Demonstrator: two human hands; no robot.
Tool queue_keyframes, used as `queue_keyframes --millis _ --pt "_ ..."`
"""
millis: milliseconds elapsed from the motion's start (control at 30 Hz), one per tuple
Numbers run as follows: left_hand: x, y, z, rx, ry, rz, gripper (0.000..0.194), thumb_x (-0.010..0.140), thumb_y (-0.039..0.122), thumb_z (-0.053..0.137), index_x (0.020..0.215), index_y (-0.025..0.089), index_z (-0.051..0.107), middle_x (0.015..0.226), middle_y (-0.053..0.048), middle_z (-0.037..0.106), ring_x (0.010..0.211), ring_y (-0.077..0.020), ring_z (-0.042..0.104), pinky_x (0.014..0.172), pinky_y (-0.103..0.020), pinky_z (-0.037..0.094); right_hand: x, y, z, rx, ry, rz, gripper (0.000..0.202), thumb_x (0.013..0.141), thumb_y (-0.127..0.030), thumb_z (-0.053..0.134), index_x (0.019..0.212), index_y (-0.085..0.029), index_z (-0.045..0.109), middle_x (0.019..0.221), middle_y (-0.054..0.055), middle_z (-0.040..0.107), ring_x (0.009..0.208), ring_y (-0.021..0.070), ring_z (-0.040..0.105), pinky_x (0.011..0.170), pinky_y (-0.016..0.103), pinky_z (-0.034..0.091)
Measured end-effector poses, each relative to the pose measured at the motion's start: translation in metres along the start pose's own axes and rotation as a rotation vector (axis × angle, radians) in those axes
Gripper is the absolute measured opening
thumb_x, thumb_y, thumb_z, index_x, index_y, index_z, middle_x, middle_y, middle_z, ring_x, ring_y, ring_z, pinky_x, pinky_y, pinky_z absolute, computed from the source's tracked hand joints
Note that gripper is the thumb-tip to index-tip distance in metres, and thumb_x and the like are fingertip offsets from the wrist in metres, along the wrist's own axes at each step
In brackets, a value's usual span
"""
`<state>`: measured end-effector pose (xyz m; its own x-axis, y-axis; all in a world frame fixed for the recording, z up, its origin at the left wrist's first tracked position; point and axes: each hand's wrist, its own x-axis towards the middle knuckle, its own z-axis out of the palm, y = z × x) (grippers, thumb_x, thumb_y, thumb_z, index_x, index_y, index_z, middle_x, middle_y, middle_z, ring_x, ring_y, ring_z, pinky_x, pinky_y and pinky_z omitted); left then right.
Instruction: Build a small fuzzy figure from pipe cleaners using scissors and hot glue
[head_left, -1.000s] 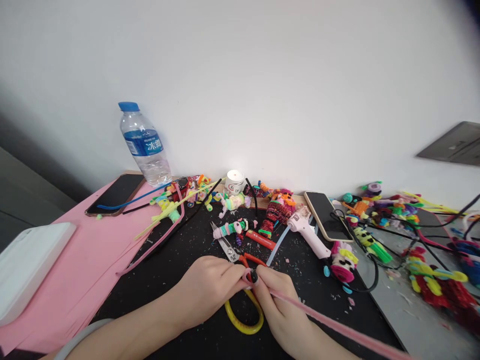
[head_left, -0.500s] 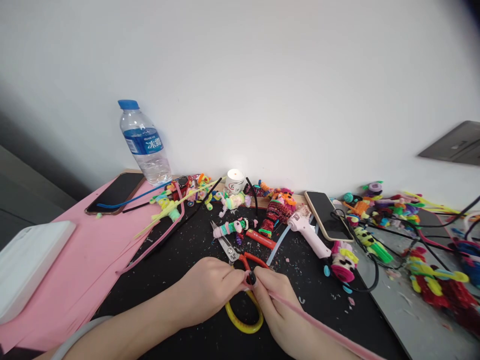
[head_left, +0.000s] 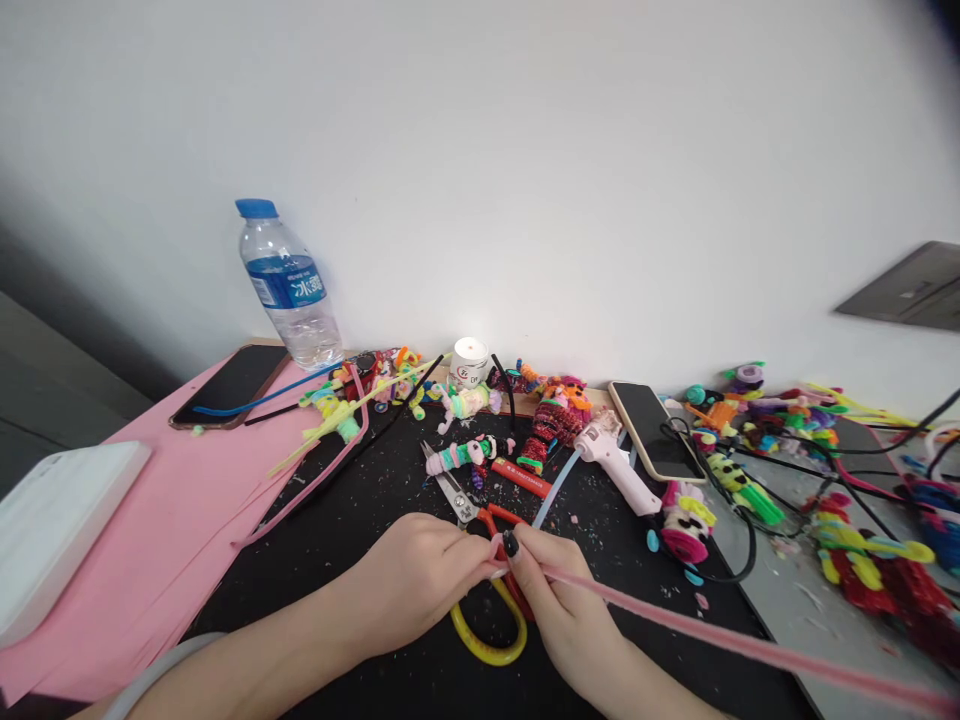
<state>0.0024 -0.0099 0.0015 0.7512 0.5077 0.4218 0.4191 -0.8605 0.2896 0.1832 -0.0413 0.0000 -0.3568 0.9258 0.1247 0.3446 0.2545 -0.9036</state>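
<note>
Both hands work together above the black mat, low and central in our view. With the left hand we pinch the curled end of a fuzzy pink strip, fingers closed. With the right hand we grip the same strip just beside it, thumb and fingers shut on it, dark thumbnail up. The strip runs from our fingertips across the right hand and forearm to the lower right.

Scissors lie partly behind our hands, blades slightly apart, yellow-lined loop showing below. A striped fuzzy figure lies across the blade tips; near it, a red printed stick. Further right: pale pink glue gun, translucent glue stick at its nozzle, light-framed phone, more fuzzy figures.

Along the wall, a white cup and a leaning water bottle. On pink paper at left, a dark phone and a white flat device.
</note>
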Motion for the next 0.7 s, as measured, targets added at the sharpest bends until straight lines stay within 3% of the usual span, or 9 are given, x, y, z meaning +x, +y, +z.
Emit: queue_keyframes --millis 467,567,700 --pt "-0.004 0.003 0.001 -0.036 -0.022 -0.058 0.031 0.094 0.02 0.037 0.069 0.015 0.055 0.055 -0.001 0.056 0.048 -0.0132 0.052 0.05 -0.027 0.032 0.001 0.001 0.0 0.078 -0.021 0.029 0.036 0.097 -0.029 0.034 0.062 -0.019 0.031 0.06 -0.005 0.032 0.055 0.0098 0.028 0.052 0.024 0.023" --pt "-0.001 0.002 -0.004 -0.248 -0.109 -0.178 0.027 0.093 0.026 0.041 0.075 0.016 0.059 0.062 -0.002 0.061 0.056 -0.0136 0.056 0.055 -0.025 0.037 0.002 0.001 -0.003 0.163 -0.009 0.06 0.037 0.095 -0.032 0.037 0.061 -0.019 0.035 0.06 -0.005 0.031 0.056 0.0098 0.028 0.052 0.024 0.023" --pt "0.005 0.001 -0.01 -0.739 -0.149 -0.483 0.021 0.088 0.034 0.05 0.093 0.015 0.059 0.071 -0.001 0.064 0.052 -0.0098 0.056 0.052 -0.019 0.043 0.005 -0.001 -0.007 0.283 -0.05 0.119 0.038 0.094 -0.038 0.041 0.061 -0.017 0.042 0.057 -0.005 0.031 0.054 0.0093 0.027 0.05 0.024 0.022"
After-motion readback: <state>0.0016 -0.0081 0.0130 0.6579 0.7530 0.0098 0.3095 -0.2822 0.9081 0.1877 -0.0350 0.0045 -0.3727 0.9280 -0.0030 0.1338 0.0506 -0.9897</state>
